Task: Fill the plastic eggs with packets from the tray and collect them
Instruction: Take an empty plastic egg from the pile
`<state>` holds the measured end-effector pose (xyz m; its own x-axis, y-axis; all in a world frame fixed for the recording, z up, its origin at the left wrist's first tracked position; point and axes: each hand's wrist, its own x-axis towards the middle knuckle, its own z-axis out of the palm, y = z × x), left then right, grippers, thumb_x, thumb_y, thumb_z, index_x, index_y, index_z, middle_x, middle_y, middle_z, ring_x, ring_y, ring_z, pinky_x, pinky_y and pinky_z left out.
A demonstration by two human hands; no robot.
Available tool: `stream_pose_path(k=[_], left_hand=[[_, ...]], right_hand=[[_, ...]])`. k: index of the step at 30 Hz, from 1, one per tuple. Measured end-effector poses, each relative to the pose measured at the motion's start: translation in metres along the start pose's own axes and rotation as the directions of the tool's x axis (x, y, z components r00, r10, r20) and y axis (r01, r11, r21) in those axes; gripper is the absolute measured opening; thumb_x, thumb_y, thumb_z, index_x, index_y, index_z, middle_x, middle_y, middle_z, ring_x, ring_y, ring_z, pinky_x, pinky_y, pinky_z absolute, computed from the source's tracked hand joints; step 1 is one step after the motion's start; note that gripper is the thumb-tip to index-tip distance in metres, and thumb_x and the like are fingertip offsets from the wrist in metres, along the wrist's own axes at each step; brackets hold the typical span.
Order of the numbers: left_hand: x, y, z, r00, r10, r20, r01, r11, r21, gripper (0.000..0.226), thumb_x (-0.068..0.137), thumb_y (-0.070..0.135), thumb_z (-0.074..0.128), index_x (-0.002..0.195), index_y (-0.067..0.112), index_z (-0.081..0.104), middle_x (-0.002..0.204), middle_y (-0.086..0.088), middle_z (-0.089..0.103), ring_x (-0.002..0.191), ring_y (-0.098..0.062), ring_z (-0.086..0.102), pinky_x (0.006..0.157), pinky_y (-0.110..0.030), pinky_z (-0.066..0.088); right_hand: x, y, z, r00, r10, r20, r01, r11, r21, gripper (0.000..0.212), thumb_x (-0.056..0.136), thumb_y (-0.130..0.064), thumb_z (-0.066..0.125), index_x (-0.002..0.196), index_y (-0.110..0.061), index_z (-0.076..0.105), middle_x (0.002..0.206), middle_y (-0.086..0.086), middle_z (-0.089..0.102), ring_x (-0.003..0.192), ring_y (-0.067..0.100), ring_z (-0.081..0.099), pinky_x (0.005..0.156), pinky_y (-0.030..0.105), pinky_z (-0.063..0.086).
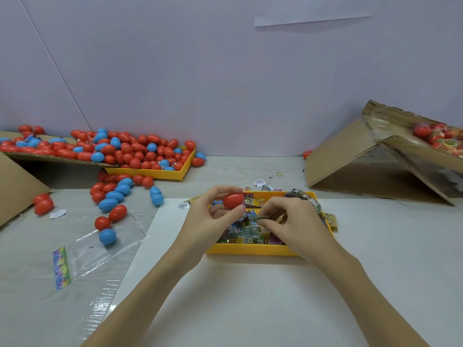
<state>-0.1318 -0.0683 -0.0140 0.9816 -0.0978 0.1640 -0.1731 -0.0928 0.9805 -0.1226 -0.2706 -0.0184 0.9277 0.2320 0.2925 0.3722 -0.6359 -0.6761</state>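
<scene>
- Tabletop (250,296): pale and flat, carrying all items; a white sheet lies under the work area.
- Cardboard box (350,166) at far right, tipped on its side, with filled eggs visible in its upper opening (judged to be the collection point); well apart from the hands.
- Heap of red and blue plastic eggs (130,151) at far left, spilling over a second yellow tray and onto the tabletop; judged light, hard-shelled and prone to roll.
- Yellow tray (250,250) at centre, holding mixed packets (248,234); packets judged thin, soft, crinkly and slippery; best pinched at an edge or corner.
- Left hand (213,216): grasping a red egg (233,201) between thumb and fingertips, held above the tray's left end; the egg appears closed; smooth shell, so hold across the widest part and part it at the seam (a light squeeze only, since thin plastic may flex or crack).
- Right hand (288,221): fingers curled, pinching a small green packet (261,217) just over the tray contents, near the egg but not touching it.
</scene>
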Motion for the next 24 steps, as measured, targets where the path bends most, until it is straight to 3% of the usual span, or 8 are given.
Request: stream_pose_path(k=[3,5,10,12,15,18,22,24], left_hand=[[0.001,0.002,-0.002,0.999,0.004,0.046,-0.002,1.0,-0.029,0.016,0.099,0.019,0.067,0.113,0.024,0.073,0.093,-0.004,0.075,0.068,-0.019,0.071,0.072,-0.024,0.059],[0.001,0.004,-0.001,0.997,0.004,0.077,-0.002,1.0,-0.017,0.021,0.105,0.027,0.055,0.113,0.017,0.071,0.087,-0.008,0.075,0.064,-0.021,0.068,0.066,-0.024,0.057],[-0.005,0.004,0.01,0.987,0.115,0.109,-0.127,0.986,0.111,0.028,0.11,0.014,0.043,0.124,0.025,0.066,0.107,-0.003,0.07,0.088,-0.025,0.069,0.076,-0.034,0.059],[-0.009,0.005,0.015,0.989,0.104,0.106,-0.115,0.988,0.105,0.032,0.109,0.014,0.036,0.113,0.024,0.066,0.104,-0.006,0.066,0.086,-0.025,0.061,0.071,-0.031,0.053],[-0.014,0.006,0.02,0.993,0.063,0.103,-0.077,0.988,0.137,0.027,0.112,0.024,0.039,0.098,0.019,0.062,0.093,-0.002,0.06,0.077,-0.013,0.051,0.068,-0.024,0.044],[-0.016,0.006,0.022,0.983,0.11,0.149,-0.136,0.974,0.182,0.021,0.105,0.038,0.051,0.097,0.021,0.061,0.085,0.007,0.058,0.073,-0.008,0.05,0.068,-0.023,0.043],[-0.014,0.009,0.021,0.982,0.154,0.107,-0.167,0.978,0.126,0.02,0.106,0.028,0.056,0.089,0.018,0.062,0.074,0.008,0.054,0.066,-0.013,0.052,0.059,-0.018,0.04],[-0.015,0.01,0.022,0.984,0.168,0.055,-0.173,0.98,0.103,0.023,0.106,0.023,0.055,0.084,0.019,0.061,0.067,0.003,0.054,0.061,-0.012,0.051,0.056,-0.016,0.038]], right_hand=[[0.0,-0.003,-0.001,0.999,-0.024,-0.021,0.025,0.998,0.054,0.008,0.086,-0.017,0.081,0.084,-0.022,0.075,0.077,-0.011,0.073,0.077,0.005,0.068,0.067,0.012,0.047],[-0.001,-0.004,-0.002,1.0,-0.008,-0.013,0.009,0.992,0.125,0.009,0.09,-0.016,0.077,0.087,-0.023,0.072,0.078,-0.008,0.074,0.077,0.006,0.071,0.072,0.022,0.055],[-0.004,-0.011,-0.003,1.0,-0.003,-0.004,0.004,0.973,0.232,0.011,0.087,-0.016,0.078,0.09,-0.025,0.072,0.078,-0.006,0.076,0.076,0.011,0.072,0.077,0.038,0.06],[-0.005,-0.015,-0.004,1.0,-0.004,-0.005,0.005,0.967,0.256,0.011,0.084,-0.018,0.082,0.087,-0.025,0.075,0.076,-0.006,0.074,0.072,0.011,0.07,0.073,0.04,0.059],[-0.007,-0.021,-0.006,1.0,-0.021,0.012,0.016,0.946,0.325,0.009,0.083,-0.018,0.084,0.083,-0.023,0.076,0.071,-0.004,0.069,0.066,0.017,0.062,0.065,0.036,0.056],[-0.007,-0.023,-0.009,1.0,0.0,0.012,-0.005,0.918,0.398,0.017,0.082,-0.008,0.079,0.078,-0.023,0.074,0.067,-0.004,0.063,0.065,0.009,0.054,0.063,0.031,0.05],[-0.008,-0.026,-0.014,0.996,0.048,0.078,-0.081,0.851,0.519,0.005,0.088,-0.015,0.08,0.084,-0.016,0.077,0.07,-0.007,0.068,0.065,0.003,0.06,0.06,0.013,0.046],[-0.009,-0.025,-0.014,0.988,0.108,0.106,-0.15,0.788,0.598,0.007,0.087,-0.019,0.081,0.088,-0.014,0.078,0.075,-0.004,0.071,0.072,0.005,0.065,0.067,0.015,0.051]])
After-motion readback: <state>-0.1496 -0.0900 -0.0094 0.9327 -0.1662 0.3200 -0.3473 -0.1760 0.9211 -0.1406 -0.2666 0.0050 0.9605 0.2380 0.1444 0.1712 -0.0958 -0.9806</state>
